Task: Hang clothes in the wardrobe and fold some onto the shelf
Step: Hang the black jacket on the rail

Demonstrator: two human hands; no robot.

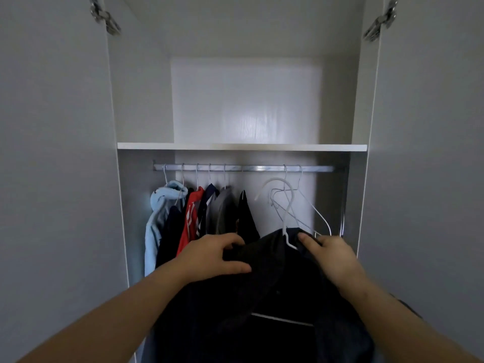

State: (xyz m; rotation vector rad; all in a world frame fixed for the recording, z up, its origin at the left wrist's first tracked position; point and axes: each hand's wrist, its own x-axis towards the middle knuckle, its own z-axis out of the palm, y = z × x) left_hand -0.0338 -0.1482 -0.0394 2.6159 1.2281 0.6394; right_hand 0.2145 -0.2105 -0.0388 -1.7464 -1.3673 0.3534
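Now dark garment (275, 297) sits on white hanger (288, 213), held low in front of wardrobe, hook just under rail (248, 168), right of mid. L hand (212, 254) fingers curl round its left shoulder; R hand (332, 258) pinches right shoulder. Hung clothes (188, 216) at rail's left end.

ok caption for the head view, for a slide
A dark garment on a white hanger, gripped by the left hand and right hand, short of the wardrobe rail.

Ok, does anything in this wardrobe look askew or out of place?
Mildly. The light blue top at the left end of the rail sits bunched at its hanger's neck instead of hanging flat, and the empty hangers on the right overlap at tilted angles. Nothing looks damaged.
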